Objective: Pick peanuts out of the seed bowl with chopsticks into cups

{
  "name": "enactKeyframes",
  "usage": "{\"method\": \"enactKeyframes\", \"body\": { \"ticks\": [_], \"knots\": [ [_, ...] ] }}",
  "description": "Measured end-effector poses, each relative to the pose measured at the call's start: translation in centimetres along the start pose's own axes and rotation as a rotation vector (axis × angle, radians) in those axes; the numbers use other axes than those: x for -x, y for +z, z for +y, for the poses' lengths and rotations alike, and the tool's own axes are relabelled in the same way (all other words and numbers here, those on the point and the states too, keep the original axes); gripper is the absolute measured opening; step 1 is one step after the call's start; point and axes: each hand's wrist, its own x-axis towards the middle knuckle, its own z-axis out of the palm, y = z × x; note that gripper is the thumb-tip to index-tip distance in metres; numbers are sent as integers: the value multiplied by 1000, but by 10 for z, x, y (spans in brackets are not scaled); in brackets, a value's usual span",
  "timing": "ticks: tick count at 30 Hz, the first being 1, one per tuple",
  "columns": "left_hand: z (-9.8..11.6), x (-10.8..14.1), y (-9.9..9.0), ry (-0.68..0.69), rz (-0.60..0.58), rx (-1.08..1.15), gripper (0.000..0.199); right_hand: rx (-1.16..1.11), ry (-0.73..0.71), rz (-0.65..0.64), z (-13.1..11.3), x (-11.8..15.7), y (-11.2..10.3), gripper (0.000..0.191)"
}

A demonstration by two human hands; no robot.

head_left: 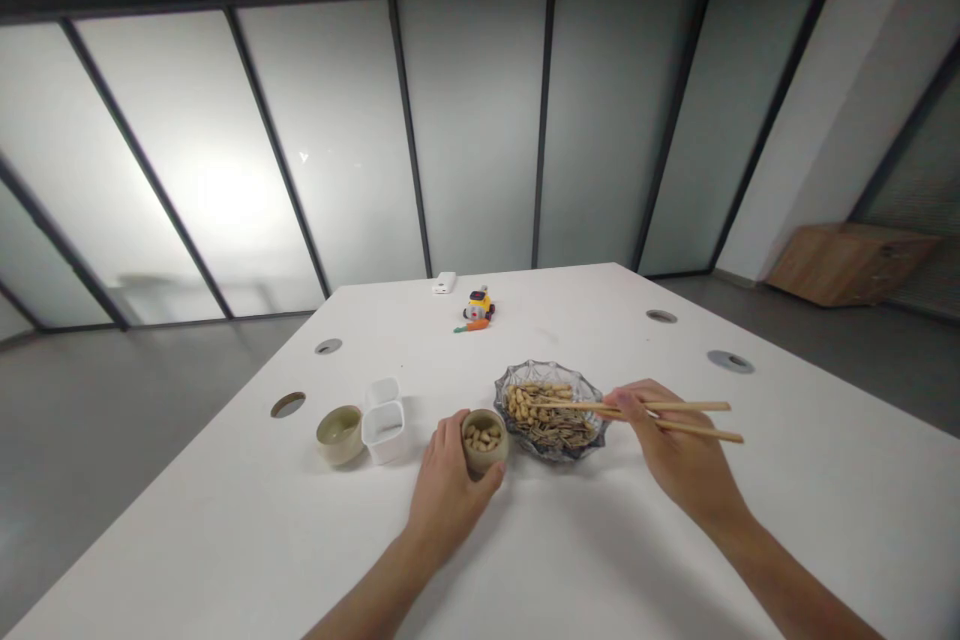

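My left hand (450,485) is wrapped round a small ceramic cup (486,458) that holds several peanuts (482,436). To the cup's right is a scalloped glass bowl (551,452). Unshelled peanuts (525,402) fill its left part, and thin brownish pieces (566,428), perhaps sunflower seeds, lie at its right and front. A pair of wooden chopsticks (686,407) is gripped in my right hand (675,450) at the bowl's right side. Their tips reach over the peanuts in the bowl; whether they pinch one I cannot tell.
Left of my left hand stand a second ceramic cup (340,438) and a white plastic container (386,440) with its lid raised. Farther back on the white table (600,560) are a yellow toy vehicle (478,304), an orange-and-green carrot-like item (472,326) and a white box (444,283).
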Motion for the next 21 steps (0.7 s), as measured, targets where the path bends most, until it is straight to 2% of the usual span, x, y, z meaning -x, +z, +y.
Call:
{"method": "enactKeyframes", "body": {
  "ticks": [2, 4, 8, 11, 15, 21],
  "knots": [
    [0, 0, 0, 1, 3, 0, 62, 29, -90, 11, -1, 3, 3, 47],
    [-1, 0, 1, 1, 1, -2, 63, -7, -132, -47, 0, 8, 9, 41],
    [-1, 0, 1, 1, 2, -11, 64, -83, -142, -209, 6, 16, 20, 32],
    [-2, 0, 1, 8, 0, -13, 63, -90, -146, -263, 13, 20, 26, 30],
    [-3, -1, 1, 10, -4, -13, 65, -53, -163, -247, 23, 20, 28, 30],
    [-1, 0, 1, -2, -9, -5, 64, -14, -175, -84, 25, 15, 24, 33]
  ]
}}
